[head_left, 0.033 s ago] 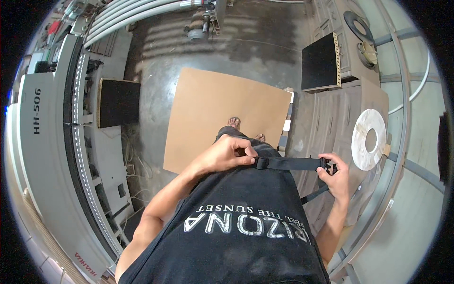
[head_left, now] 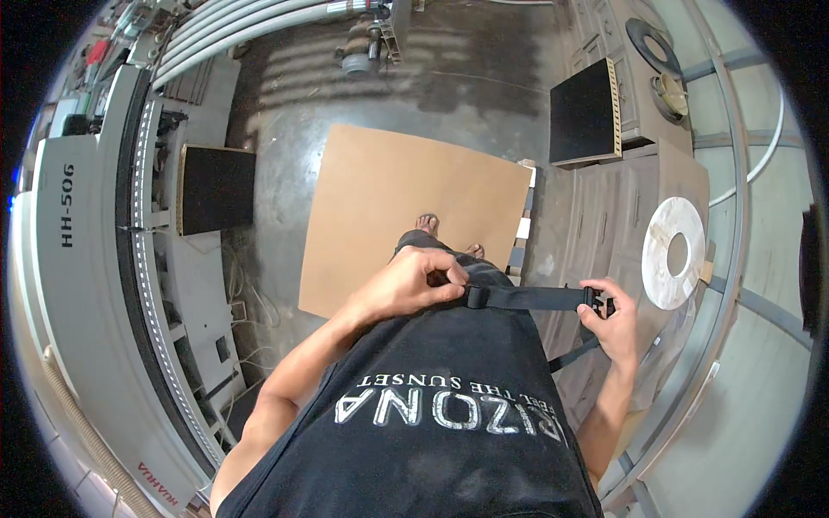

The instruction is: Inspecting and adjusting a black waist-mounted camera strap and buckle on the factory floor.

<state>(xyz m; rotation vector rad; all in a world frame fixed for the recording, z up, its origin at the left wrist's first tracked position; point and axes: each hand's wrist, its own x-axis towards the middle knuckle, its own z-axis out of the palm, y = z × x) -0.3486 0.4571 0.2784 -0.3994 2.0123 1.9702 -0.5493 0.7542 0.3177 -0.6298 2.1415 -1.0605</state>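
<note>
A black webbing strap (head_left: 531, 298) stretches level across my waist, pulled taut between both hands. My left hand (head_left: 406, 283) pinches its left end, where a small black slider (head_left: 473, 296) sits on the webbing. My right hand (head_left: 611, 321) grips the black buckle (head_left: 598, 301) at the right end. From that hand a loose tail of strap (head_left: 572, 354) hangs down toward my side. I wear a black printed shirt, and my feet (head_left: 427, 224) show below on a brown board.
The large brown board (head_left: 389, 181) lies on the concrete floor ahead. A long grey machine (head_left: 82, 293) runs along the left with a black panel (head_left: 216, 190) beside it. On the right, grey boards (head_left: 622, 207) carry a white disc with a hole (head_left: 673, 252) and another black panel (head_left: 585, 112).
</note>
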